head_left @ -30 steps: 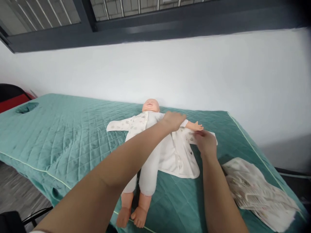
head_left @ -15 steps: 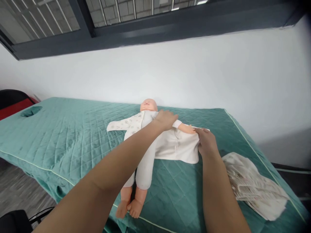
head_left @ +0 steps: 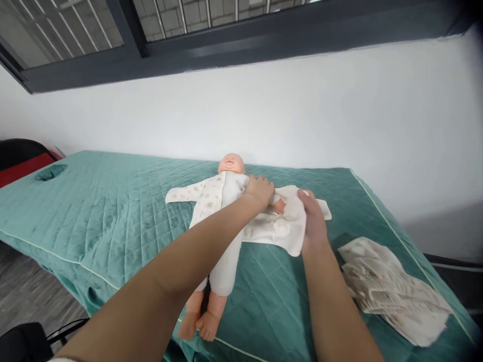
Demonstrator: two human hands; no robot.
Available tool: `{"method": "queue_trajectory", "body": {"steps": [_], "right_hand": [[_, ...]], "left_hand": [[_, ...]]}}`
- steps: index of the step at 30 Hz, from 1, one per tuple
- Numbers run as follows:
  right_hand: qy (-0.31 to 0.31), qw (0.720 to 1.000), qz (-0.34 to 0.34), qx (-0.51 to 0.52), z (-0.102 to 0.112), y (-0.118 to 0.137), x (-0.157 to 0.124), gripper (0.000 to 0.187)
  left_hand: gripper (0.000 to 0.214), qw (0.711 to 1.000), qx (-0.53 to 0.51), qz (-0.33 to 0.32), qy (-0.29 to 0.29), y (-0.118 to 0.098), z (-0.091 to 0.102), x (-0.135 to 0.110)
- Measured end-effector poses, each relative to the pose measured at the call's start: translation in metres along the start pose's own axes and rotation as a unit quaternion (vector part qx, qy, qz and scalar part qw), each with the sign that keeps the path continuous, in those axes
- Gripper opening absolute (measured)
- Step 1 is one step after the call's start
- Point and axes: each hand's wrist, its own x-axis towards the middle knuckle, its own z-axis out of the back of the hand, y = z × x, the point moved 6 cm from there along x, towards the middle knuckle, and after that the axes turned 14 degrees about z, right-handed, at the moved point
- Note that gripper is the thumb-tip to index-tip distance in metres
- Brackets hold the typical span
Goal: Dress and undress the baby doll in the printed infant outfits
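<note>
A baby doll (head_left: 225, 274) lies face up, its head by the wall and its bare feet at the front edge. A white patterned baby shirt (head_left: 207, 193) covers the doll's arm on the left of the view; its other half is spread flat on the right. My left hand (head_left: 260, 192) is closed around the doll's arm on that right side, hiding most of it. The doll's small hand (head_left: 279, 206) shows against the white cloth. My right hand (head_left: 314, 216) grips the shirt's open side, thumb on top, with the sleeve sticking out beyond it.
The doll lies on a green quilted bed cover (head_left: 113, 211) with a face hole at the left. A crumpled pack of printed white cloth or diapers (head_left: 392, 291) lies at the right. A white wall (head_left: 302, 110) and dark window frame (head_left: 264, 45) stand behind.
My right hand has moved slightly left, folding the shirt's side up toward the doll's hand. The doll's arm is bent in closer, and my left hand has stayed on it.
</note>
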Motion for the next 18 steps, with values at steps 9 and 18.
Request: {"method": "queue_trajectory", "body": {"steps": [9,18], "right_hand": [[0.200,0.979,-0.012,0.038,-0.058,0.017,-0.032,0.059],[0.303,0.947,-0.030,0.107,-0.080,0.014,-0.050,0.045]], "left_hand": [[0.027,0.967,-0.212,-0.120,0.071,0.023,0.025,0.001],[0.027,0.939,-0.335,-0.038,-0.071,0.112,0.047,0.015]]}}
